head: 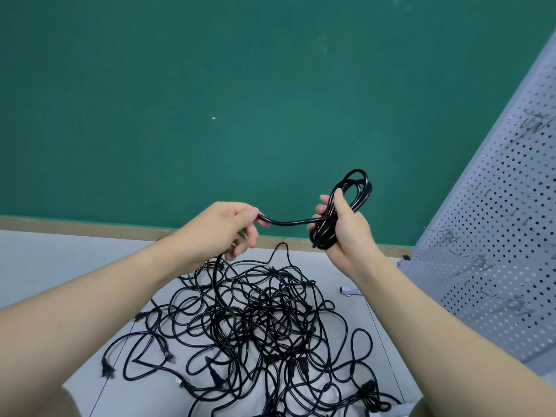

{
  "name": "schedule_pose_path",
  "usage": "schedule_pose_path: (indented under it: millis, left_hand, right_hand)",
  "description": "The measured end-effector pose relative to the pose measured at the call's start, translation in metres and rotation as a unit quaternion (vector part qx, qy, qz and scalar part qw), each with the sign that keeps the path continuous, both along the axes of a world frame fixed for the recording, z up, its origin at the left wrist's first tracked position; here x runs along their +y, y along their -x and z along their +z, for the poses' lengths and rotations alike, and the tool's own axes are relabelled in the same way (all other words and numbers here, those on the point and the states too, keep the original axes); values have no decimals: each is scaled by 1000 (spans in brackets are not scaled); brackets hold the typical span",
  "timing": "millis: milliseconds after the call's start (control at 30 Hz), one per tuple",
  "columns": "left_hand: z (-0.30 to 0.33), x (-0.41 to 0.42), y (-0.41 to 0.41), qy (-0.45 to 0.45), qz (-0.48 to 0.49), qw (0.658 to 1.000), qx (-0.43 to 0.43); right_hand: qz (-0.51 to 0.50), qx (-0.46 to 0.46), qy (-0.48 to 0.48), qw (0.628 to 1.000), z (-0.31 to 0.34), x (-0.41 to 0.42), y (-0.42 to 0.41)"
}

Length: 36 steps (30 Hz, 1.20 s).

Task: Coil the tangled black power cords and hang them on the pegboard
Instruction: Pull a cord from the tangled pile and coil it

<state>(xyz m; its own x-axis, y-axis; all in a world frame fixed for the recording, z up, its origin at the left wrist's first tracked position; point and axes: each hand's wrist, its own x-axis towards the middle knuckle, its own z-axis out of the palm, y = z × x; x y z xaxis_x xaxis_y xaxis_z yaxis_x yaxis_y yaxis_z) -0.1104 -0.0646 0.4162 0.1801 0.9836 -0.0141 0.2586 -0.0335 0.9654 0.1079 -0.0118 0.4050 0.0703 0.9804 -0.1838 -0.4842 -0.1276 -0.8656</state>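
Observation:
My right hand [346, 227] grips a small coil of black power cord [356, 188], several loops standing up above the fist. From the coil a stretch of the same cord runs left to my left hand [228, 227], which pinches it between thumb and fingers; the cord then drops down into a big tangled pile of black power cords [264, 323] on the pale floor below. The grey pegboard [496, 236] leans at the right, with bare metal hooks [451, 236] sticking out of it.
A green wall [210, 100] with a tan baseboard [90, 225] stands behind the pile. Plugs [107, 368] lie at the pile's edges. A small metal foot [349, 290] of the pegboard stand rests on the floor [45, 266] by my right wrist.

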Motion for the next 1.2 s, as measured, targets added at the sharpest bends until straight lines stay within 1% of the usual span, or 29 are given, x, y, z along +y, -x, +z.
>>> schedule_pose_path:
  millis: [67,100,133,167,200,267,300,367,467,533,600,667,700,767,800,867,900,967,1033,1100,1200]
  left_hand:
    - [1,-2,-8,48,-21,994,-94]
    - [2,-3,-12,68,-30,989,-129]
    - [3,-4,-15,86,-40,984,-151]
    - [3,-5,-17,101,-56,981,-156]
    - [2,-7,-18,116,-79,980,-143]
    - [-1,-13,-21,152,-158,972,-79]
    - [-3,-15,-22,176,-209,961,-45]
    - [-7,-19,-25,230,-305,924,-7]
    - [-10,-18,-27,287,-394,873,-14]
    - [-9,-15,-24,300,-415,858,-30]
    - [-7,-12,-20,299,-400,866,-30]
    - [-5,-10,-18,279,-350,894,-1]
    - [-6,-9,-19,256,-319,912,28]
    - [-7,-11,-23,185,-268,940,102]
    - [-7,-14,-26,133,-250,946,156]
    - [-6,-18,-33,22,-215,939,269]
    - [-6,-19,-37,-22,-196,936,293]
    - [-6,-19,-45,-82,-181,942,270]
    - [-5,-20,-52,-110,-180,947,243]
    - [-6,-21,-56,-87,-178,961,191]
    - [-7,-20,-57,-29,-150,985,75]
  right_hand:
    - [6,-6,9,1000,0,-4,5]
    - [11,6,13,1000,1,-5,7]
    - [18,26,17,999,4,-6,7]
    - [29,52,21,998,6,-6,7]
    - [44,85,25,995,9,-6,5]
    - [82,148,34,985,14,-6,2]
    - [101,162,37,981,15,-7,0]
    - [134,165,43,976,16,-11,0]
    - [172,173,55,968,15,-17,6]
    - [174,194,63,963,16,-16,8]
    - [160,214,65,961,17,-13,4]
    - [134,210,59,967,16,-9,-2]
    - [116,190,52,974,14,-7,-5]
    - [71,133,35,988,9,-4,-10]
    - [48,107,25,993,7,-2,-11]
    - [14,62,5,998,5,-1,-12]
    - [5,44,0,999,6,-1,-12]
    - [-4,8,-3,1000,6,-2,-10]
    - [-9,-18,1,1000,5,-3,-7]
    - [-17,-13,10,1000,5,-3,-6]
    - [-11,-1,11,1000,6,-4,-11]
